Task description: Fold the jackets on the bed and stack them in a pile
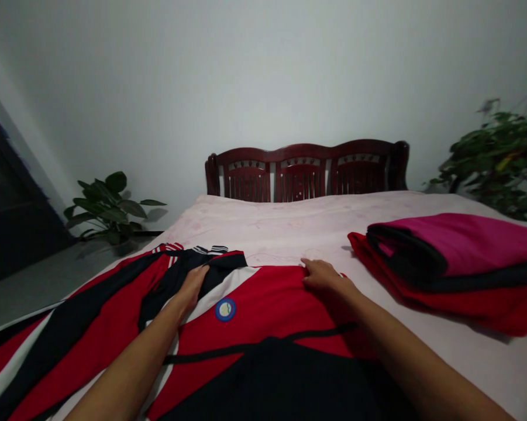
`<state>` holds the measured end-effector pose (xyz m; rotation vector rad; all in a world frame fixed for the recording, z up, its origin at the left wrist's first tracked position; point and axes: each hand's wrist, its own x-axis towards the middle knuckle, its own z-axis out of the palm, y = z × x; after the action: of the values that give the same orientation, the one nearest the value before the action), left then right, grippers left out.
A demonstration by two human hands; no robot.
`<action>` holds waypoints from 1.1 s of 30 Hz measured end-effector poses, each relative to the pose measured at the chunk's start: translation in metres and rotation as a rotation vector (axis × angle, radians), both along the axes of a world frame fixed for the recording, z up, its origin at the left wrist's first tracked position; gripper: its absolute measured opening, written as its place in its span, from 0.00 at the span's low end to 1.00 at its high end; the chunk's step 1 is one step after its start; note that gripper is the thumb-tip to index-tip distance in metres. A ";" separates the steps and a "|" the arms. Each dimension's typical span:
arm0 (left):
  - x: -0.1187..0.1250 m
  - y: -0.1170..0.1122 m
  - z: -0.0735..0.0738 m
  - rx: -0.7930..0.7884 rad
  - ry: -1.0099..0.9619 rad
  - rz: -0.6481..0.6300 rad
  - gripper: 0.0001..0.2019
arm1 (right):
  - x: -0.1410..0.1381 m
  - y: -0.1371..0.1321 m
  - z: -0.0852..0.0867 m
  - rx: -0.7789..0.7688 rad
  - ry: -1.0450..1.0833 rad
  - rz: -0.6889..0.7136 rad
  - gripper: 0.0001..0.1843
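A red, black and white sports jacket (263, 310) lies spread on the bed in front of me, with a round blue badge (225, 309) on its chest. My left hand (192, 285) rests flat on the jacket near its black collar, fingers together. My right hand (322, 275) presses on the jacket's far right edge, fingers spread and lying on the cloth. One sleeve (83, 327) stretches out to the left across the bed.
A folded stack of magenta, black and red clothes (447, 263) sits on the pale pink sheet (298, 228) to the right. A dark wooden headboard (307, 172) stands at the far end. Potted plants stand at the left (107, 207) and right (500, 158).
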<state>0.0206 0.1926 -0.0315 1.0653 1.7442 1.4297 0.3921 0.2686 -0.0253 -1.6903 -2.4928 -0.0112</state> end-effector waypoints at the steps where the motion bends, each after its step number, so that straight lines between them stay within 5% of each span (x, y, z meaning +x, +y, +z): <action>1: -0.001 -0.002 0.000 0.006 -0.028 -0.024 0.15 | -0.003 0.002 0.000 -0.013 -0.005 0.000 0.23; 4: -0.005 -0.010 0.004 0.036 -0.077 -0.072 0.20 | -0.004 -0.006 0.004 0.032 0.003 0.025 0.11; 8: -0.019 -0.035 0.016 0.045 -0.114 -0.170 0.26 | 0.011 -0.040 0.010 0.189 0.017 0.169 0.12; 10: -0.027 -0.055 0.020 -0.008 -0.080 -0.317 0.27 | 0.023 -0.062 0.006 0.244 -0.015 0.304 0.10; 13: -0.031 -0.085 0.024 -0.244 0.154 -0.659 0.25 | 0.041 -0.090 -0.004 0.186 -0.034 0.445 0.08; 15: -0.027 -0.098 0.028 -0.406 0.459 -0.772 0.22 | 0.049 -0.101 -0.008 0.115 -0.010 0.441 0.09; 18: -0.009 -0.100 0.032 -0.453 0.829 -0.643 0.26 | 0.049 -0.106 -0.007 0.087 0.009 0.348 0.11; 21: 0.014 -0.088 0.031 -0.389 0.863 -0.492 0.28 | 0.037 -0.109 0.000 0.095 0.055 0.337 0.14; 25: 0.030 -0.070 0.031 -0.281 0.712 -0.417 0.15 | 0.011 -0.121 0.002 0.044 0.193 0.497 0.21; 30: 0.014 -0.071 0.048 -0.142 0.368 -0.406 0.22 | -0.023 -0.128 0.000 0.044 0.287 0.421 0.35; 33: -0.003 -0.086 0.051 -0.130 0.114 -0.401 0.23 | -0.033 -0.123 -0.003 -0.060 0.204 0.403 0.27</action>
<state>0.0180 0.1069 0.0191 1.3548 1.5620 1.0127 0.3595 0.1456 -0.0279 -1.1123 -2.6430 0.2627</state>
